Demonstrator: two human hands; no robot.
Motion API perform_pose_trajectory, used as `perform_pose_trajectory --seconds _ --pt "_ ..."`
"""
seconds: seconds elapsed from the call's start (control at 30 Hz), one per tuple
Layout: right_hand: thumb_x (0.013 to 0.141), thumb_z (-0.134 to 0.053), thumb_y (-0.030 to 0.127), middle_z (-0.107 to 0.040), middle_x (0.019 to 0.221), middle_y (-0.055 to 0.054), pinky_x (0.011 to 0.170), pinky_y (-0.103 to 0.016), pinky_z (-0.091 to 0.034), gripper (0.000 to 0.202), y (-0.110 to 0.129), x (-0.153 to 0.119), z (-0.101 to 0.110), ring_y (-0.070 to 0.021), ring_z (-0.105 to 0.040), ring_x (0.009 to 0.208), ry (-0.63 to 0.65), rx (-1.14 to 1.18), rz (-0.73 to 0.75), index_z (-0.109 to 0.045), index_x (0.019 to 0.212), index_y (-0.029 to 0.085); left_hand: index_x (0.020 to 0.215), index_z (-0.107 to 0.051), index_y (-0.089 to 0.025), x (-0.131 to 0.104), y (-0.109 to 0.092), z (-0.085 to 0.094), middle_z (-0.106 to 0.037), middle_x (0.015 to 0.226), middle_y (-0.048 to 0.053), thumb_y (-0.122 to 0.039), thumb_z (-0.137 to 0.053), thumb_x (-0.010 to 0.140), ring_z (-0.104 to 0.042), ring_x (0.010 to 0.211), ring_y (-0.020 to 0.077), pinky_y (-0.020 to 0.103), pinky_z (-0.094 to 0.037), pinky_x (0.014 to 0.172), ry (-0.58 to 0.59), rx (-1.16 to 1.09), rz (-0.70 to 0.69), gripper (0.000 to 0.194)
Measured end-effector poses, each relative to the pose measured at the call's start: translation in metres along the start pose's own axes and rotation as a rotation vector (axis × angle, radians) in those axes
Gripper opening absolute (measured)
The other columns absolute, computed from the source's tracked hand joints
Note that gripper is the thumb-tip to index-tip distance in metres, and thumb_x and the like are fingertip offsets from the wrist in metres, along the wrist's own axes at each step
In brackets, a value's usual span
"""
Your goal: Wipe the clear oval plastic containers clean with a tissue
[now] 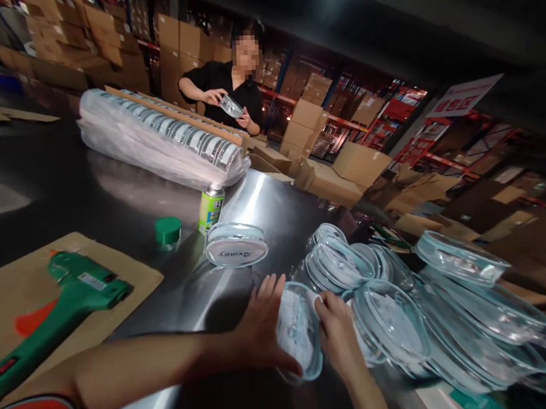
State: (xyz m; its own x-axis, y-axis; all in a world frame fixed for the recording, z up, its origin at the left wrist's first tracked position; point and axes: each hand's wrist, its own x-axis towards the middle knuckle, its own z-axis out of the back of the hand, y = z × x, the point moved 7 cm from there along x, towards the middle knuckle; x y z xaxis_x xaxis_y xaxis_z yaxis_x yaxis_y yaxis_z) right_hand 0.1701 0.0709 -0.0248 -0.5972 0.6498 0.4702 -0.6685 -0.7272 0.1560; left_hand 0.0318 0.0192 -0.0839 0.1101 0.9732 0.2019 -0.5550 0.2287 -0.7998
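My left hand (262,327) grips the left side of a clear oval zip pouch (299,332) with pale teal trim and lettering on its face, fingers at the top and thumb low across its front. At the pouch's right edge, my right hand (340,327) is closed, its fingertips pinching a small white piece (313,300), cloth or paper, I cannot tell which. Just beyond stands another clear pouch (237,246) marked "beauty". Right beside my right hand lies a pile of similar pouches (388,320).
A green glue gun (85,285) rests on cardboard (143,274) at left. A green-capped jar (168,231) and a spray can (211,208) stand mid-table. Behind them lies a plastic-wrapped row of pouches (172,133). Across the table a person (222,90) holds a pouch; cartons (330,181) stand behind.
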Motion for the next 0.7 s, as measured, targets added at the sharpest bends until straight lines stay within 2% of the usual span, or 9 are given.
perform_pose_trajectory --seconds 0.1,0.2,0.3,0.4,0.47,0.57,0.63,0.7 --pt "0.064 -0.037 -0.003 -0.053 0.091 -0.006 0.075 -0.034 -0.040 0.038 0.002 0.006 -0.010 -0.0225 -0.048 0.086 0.060 0.020 0.016 -0.057 0.086 0.020 0.153 0.005 -0.018 0.004 0.004 -0.003 -0.008 0.159 0.026 -0.062 -0.085 0.040 -0.003 0.145 0.0472 0.070 -0.012 0.114 0.012 -0.076 -0.012 0.151" --pt "0.065 -0.035 -0.004 -0.051 0.090 -0.006 0.076 -0.034 -0.042 0.037 0.007 0.008 -0.016 -0.0219 -0.049 0.088 0.100 0.048 0.022 -0.055 0.085 0.019 0.152 0.009 -0.018 0.004 0.006 0.000 -0.009 0.160 0.024 -0.056 -0.086 0.041 -0.007 0.146 0.0442 0.066 -0.018 0.115 0.056 -0.158 -0.033 0.150" --pt "0.063 -0.037 -0.002 -0.052 0.091 -0.005 0.075 -0.033 -0.042 0.034 0.013 0.004 -0.015 -0.0213 -0.050 0.087 0.162 0.080 0.060 -0.054 0.081 0.020 0.152 0.011 -0.021 0.005 0.007 0.004 -0.010 0.160 0.023 -0.052 -0.086 0.042 -0.008 0.146 0.0435 0.065 -0.018 0.115 0.067 -0.196 -0.050 0.150" --pt "0.063 -0.038 0.000 -0.054 0.089 -0.003 0.070 -0.030 -0.042 0.029 0.012 -0.002 -0.010 -0.0197 -0.052 0.084 0.235 0.116 0.104 -0.054 0.076 0.021 0.153 0.004 -0.019 0.006 0.005 0.008 -0.017 0.158 0.023 -0.050 -0.088 0.041 -0.016 0.144 0.0442 0.063 -0.020 0.116 0.061 -0.242 -0.071 0.147" --pt "0.067 -0.037 0.001 -0.053 0.086 -0.003 0.069 -0.030 -0.041 0.027 0.006 -0.001 -0.007 -0.0197 -0.051 0.082 0.239 0.119 0.093 -0.054 0.076 0.020 0.153 -0.002 -0.016 0.007 0.003 0.010 -0.022 0.157 0.023 -0.050 -0.088 0.042 -0.020 0.143 0.0440 0.061 -0.021 0.116 0.061 -0.259 -0.086 0.144" --pt "0.067 -0.035 0.001 -0.053 0.088 -0.006 0.073 -0.034 -0.041 0.029 0.002 0.007 -0.010 -0.0220 -0.050 0.086 0.206 0.107 0.064 -0.055 0.079 0.019 0.153 -0.005 -0.011 0.006 0.005 0.008 -0.018 0.158 0.025 -0.052 -0.087 0.044 -0.014 0.145 0.0450 0.061 -0.017 0.117 0.101 -0.236 -0.085 0.142" --pt "0.065 -0.036 0.001 -0.053 0.091 -0.006 0.075 -0.035 -0.040 0.029 0.007 0.010 -0.014 -0.0223 -0.049 0.088 0.215 0.119 0.081 -0.055 0.079 0.019 0.153 -0.002 -0.012 0.006 0.008 0.005 -0.013 0.159 0.025 -0.053 -0.087 0.043 -0.010 0.145 0.0453 0.062 -0.015 0.116 0.133 -0.220 -0.080 0.145" --pt "0.064 -0.037 0.001 -0.054 0.092 -0.005 0.074 -0.033 -0.040 0.029 0.013 0.010 -0.017 -0.0207 -0.050 0.088 0.255 0.149 0.121 -0.055 0.077 0.020 0.154 0.002 -0.016 0.007 0.009 0.005 -0.014 0.159 0.023 -0.053 -0.087 0.042 -0.012 0.145 0.0442 0.061 -0.017 0.116 0.134 -0.222 -0.085 0.148"
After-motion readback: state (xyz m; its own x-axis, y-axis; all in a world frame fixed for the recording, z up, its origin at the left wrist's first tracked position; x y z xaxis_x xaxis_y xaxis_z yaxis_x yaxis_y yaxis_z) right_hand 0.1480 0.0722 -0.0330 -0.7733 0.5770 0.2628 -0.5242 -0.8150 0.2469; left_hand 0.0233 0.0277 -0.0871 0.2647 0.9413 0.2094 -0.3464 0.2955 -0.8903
